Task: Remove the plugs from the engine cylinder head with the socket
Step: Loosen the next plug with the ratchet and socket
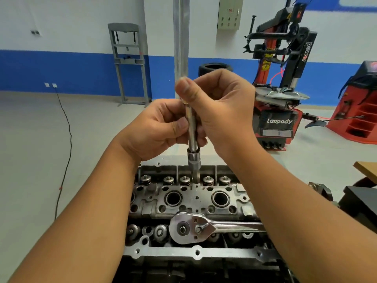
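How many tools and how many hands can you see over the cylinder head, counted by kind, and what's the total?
Hands: 2, the left hand and the right hand, both gripping the extension bar.
Extension bar with socket: 1, held upright above the cylinder head.
Ratchet wrench: 1, lying on the head.
Total: 4.

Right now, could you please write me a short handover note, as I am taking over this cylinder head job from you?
Left hand: grips the extension bar low down.
Right hand: pinches the bar's top.
Socket sits on the bar's lower end, above the cylinder head, between the two open plug wells.
Ratchet lies loose on the head, not attached.
Done: cannot tell whether any plug is out.
Left: fit ratchet, seat socket in a well, unscrew.
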Demonstrator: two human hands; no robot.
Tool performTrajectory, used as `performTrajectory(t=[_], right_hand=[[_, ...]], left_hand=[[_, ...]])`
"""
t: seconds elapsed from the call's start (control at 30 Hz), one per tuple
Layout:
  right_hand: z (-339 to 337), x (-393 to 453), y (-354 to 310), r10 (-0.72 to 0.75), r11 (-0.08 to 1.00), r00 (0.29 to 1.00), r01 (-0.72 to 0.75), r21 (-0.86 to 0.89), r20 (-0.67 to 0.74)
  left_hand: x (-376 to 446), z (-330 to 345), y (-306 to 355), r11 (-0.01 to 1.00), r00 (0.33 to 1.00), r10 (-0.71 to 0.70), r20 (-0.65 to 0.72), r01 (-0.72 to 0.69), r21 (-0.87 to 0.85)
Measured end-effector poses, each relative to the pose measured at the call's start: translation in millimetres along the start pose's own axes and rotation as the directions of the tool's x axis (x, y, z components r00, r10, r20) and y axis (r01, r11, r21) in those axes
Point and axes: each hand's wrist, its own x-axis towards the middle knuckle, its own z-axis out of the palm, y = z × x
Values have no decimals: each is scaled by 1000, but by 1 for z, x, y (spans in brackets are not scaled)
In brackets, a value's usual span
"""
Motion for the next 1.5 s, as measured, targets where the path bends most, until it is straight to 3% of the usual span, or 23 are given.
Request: performTrajectory(t=[0.17,0.37,0.5,0.63,0.83,0.97,1.13,1.37,1.5], right_hand=[[1,0,1,-35,999,999,35,-9,8],[10,-1,4,-118,979,991,128,-159,70],[11,0,-4,-21,1000,995,19,20,99],[10,14,-9,28,993,976,-52,108,216],[1,11,4,12,970,967,-73,234,253],[-7,9,2,67,937,936,-177,300,344],[-12,13,2,82,923,906,-226,312,414],[-9,11,7,95,966,928,-173,191,360],[-13,11,2,172,925,886,-295,239,431]], left_hand=[[1,-4,-6,999,999,53,-10,-52,13],[0,-4,-8,990,990,128,-65,-123,73],[0,2,-2,991,991,112,-80,-105,84],[3,1,-4,995,991,79,-110,-72,63],[2,3,-6,998,997,48,-53,-46,38],[-2,0,-6,999,998,1,67,1,-34],[-3,-3,-7,1000,999,3,52,-2,-4],[-1,0,-8,994,991,41,-129,-28,104],[-4,1,-8,1000,998,-29,-54,29,4]])
